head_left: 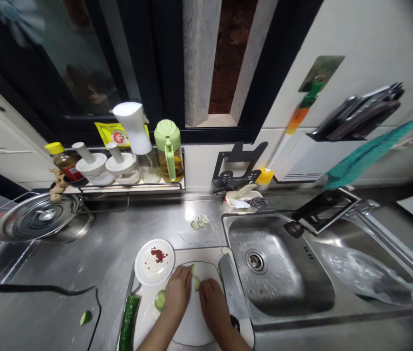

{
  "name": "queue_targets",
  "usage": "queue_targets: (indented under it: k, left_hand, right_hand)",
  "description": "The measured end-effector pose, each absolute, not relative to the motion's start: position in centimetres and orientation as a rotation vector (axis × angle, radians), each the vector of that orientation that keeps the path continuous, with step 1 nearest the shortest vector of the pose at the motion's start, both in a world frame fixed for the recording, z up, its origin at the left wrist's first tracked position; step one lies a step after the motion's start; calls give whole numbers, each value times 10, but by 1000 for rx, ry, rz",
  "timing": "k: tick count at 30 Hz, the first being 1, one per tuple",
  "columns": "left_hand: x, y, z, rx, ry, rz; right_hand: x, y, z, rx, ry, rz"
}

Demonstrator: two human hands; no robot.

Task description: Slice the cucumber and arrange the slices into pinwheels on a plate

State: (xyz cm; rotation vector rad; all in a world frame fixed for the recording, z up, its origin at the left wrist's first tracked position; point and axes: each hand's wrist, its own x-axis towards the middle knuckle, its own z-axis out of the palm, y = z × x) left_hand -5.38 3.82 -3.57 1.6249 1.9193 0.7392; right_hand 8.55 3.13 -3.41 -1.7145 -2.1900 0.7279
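Both my hands rest close together over a white plate (192, 321) that sits on the cutting board (148, 317). My left hand (178, 292) has its fingers curled on pale green cucumber slices (196, 282) at the plate's far edge. My right hand (211, 300) is closed beside it, fingertips touching the same slices. A thick round cucumber piece (159, 300) lies just left of my left hand. A long dark green cucumber half (129, 324) lies along the board's left edge. A cleaver (233, 292) lies flat to the right of my right hand.
A small white dish with red chilli bits (154, 261) stands behind the board. Loose cucumber slices (199, 222) lie on the steel counter. The sink (275, 268) is on the right. Condiment bottles (144, 146) and a pot lid (38, 217) are at the back left.
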Motion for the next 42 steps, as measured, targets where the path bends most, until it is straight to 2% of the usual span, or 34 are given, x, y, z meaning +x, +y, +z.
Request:
queue_targets:
  k: [5, 8, 22, 30, 37, 42]
  left_hand:
    - [-51, 31, -43, 1685, 1910, 740]
    - [-49, 30, -48, 1717, 1930, 733]
    - [-46, 31, -51, 1787, 1987, 709]
    - [-50, 29, -44, 1711, 1938, 779]
    - [-90, -10, -27, 1468, 2062, 914]
    - [-117, -42, -33, 1306, 2255, 833]
  right_hand:
    - [94, 12, -57, -1362, -2366, 142]
    - [98, 8, -66, -1350, -2437, 19]
    - [101, 7, -68, -1377, -2468, -67]
    - [104, 8, -59, -1357, -2431, 98]
    - [118, 2, -54, -1308, -2340, 245]
    - [126, -5, -53, -1307, -2346, 260]
